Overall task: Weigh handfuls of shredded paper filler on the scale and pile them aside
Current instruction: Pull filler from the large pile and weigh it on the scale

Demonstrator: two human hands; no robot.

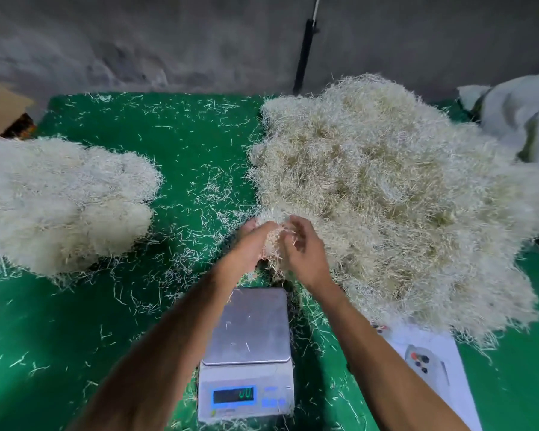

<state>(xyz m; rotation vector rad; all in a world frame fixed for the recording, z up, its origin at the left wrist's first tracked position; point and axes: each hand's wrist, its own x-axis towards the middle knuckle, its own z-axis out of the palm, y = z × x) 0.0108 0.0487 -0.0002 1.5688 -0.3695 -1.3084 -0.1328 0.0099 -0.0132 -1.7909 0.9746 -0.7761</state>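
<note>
At the bottom centre of the frame, a scale [246, 359] sits on a green table [75, 337], its steel pan bare except for a few stray shreds and its lit display at the near edge too blurred to read with certainty. Just right of it, toward the lower right, lies a white sheet [430, 362] printed with a picture of a device. Two bare forearms rise from the bottom edge, crossing above the scale and meeting just beyond its far edge at mid-frame. The left hand [249, 247] and right hand [305, 250] are cupped toward each other, fingers curled around a handful [273, 241] of shredded paper held between them in the air, with loose strands trailing down from it. That handful hangs at the near left edge of the big heap [386, 194] of cream filler, which fills the centre right of the frame and spreads toward the right edge. Across a bare green strip strewn with shreds, a smaller, whiter pile [63, 200] sits at centre left, well apart from the heap. Farther back, at the upper right, a white sack [517, 116] lies beside the heap, and at the upper left a piece of brown cardboard [0, 110] pokes past the table's corner. Beyond the table stands a grey wall [137, 42], with a dark pole [304, 54] leaning against it at top centre.
</note>
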